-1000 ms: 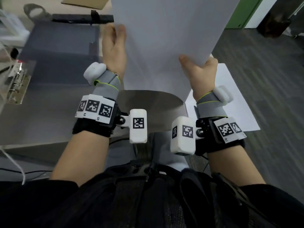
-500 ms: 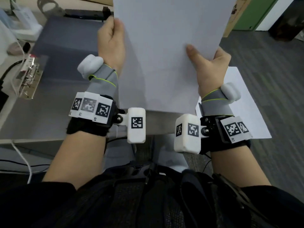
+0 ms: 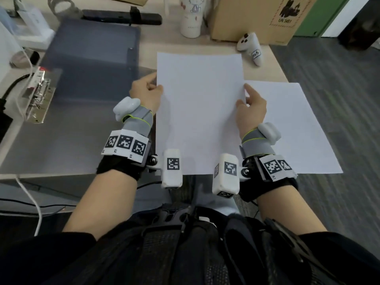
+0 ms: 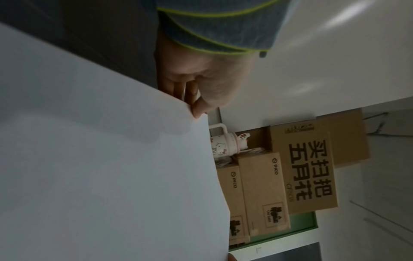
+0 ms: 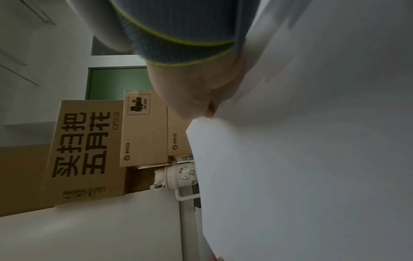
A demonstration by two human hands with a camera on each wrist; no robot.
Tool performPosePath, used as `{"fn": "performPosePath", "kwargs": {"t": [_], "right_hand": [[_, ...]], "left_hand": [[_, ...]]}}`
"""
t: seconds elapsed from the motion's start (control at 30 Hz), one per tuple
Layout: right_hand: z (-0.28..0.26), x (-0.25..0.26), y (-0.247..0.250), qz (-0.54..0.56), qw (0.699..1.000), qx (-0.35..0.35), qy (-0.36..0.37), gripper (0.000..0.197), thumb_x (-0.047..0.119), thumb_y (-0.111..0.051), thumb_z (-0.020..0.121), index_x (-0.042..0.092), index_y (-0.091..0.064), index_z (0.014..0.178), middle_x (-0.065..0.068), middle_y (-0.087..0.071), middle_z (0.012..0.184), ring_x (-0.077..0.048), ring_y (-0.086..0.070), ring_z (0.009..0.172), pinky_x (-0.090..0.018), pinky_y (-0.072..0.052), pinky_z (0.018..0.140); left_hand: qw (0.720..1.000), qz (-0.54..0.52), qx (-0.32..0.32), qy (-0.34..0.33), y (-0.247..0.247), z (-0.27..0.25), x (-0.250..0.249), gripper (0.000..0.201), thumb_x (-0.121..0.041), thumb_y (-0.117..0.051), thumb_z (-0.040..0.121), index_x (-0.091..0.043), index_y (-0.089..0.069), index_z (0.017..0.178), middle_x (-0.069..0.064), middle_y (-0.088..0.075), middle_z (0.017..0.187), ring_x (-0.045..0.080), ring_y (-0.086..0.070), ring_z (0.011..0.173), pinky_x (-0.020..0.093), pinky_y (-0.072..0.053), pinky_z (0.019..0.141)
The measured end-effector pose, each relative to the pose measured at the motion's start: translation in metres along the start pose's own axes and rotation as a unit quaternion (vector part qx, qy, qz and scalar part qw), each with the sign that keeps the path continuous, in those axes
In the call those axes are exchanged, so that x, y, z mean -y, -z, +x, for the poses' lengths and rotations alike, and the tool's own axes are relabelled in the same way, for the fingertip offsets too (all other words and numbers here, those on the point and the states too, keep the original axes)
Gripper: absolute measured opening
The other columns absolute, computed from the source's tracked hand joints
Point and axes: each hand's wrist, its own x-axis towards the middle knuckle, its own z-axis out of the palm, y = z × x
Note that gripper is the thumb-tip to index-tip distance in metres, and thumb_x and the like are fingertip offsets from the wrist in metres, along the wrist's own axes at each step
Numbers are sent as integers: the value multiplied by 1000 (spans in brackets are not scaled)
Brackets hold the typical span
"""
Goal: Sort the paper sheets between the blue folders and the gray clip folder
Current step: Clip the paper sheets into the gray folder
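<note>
I hold a white paper sheet (image 3: 198,112) nearly flat over the desk's near right part. My left hand (image 3: 149,90) pinches its left edge, thumb on top, and the left wrist view shows the fingers (image 4: 192,93) under the sheet (image 4: 100,176). My right hand (image 3: 249,103) grips the right edge of the paper sheet (image 5: 301,159). A second white sheet (image 3: 292,128) lies on the desk to the right, overhanging the edge. A blue-gray folder (image 3: 92,58) lies open at the left. The gray clip folder (image 3: 39,95) with its metal rings sits at the far left.
A white cartoon cup (image 3: 191,15), a cardboard box (image 3: 259,17) and a white controller (image 3: 251,47) stand along the desk's far edge. A black bar (image 3: 123,16) lies behind the folder. A white cable (image 3: 30,198) hangs at the front left.
The sheet has come down from upright in front of me to nearly flat over the desk. Both hands dropped with it and kept their hold on its edges.
</note>
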Motion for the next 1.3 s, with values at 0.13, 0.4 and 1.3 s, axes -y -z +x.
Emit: {"fn": "performPosePath", "kwargs": {"t": [0.13, 0.4, 1.3], "right_hand": [[-2, -10, 2, -43, 998, 24, -30, 50, 1, -45, 81, 20, -61, 124, -17, -69, 99, -26, -54, 82, -31, -48, 81], [0, -8, -3, -115, 991, 46, -54, 45, -3, -44, 76, 10, -67, 112, -21, -50, 80, -34, -44, 75, -29, -41, 66], [28, 1, -34, -382, 920, 92, -5, 26, 8, -46, 88, 3, -53, 113, -15, -49, 124, -36, -55, 105, -30, -34, 73]], "left_hand": [[998, 59, 22, 31, -3, -5, 13, 41, -1, -39, 77, -28, -69, 87, 6, -42, 70, 20, -29, 70, 26, -32, 64], [989, 134, 48, 50, -3, -3, 20, 32, -1, -37, 77, -24, -58, 75, 6, -42, 73, 20, -27, 73, 25, -30, 64], [948, 278, 137, 72, -2, 37, 9, 27, 2, -39, 78, -21, -53, 78, 7, -52, 78, 33, -60, 59, 42, -59, 73]]}}
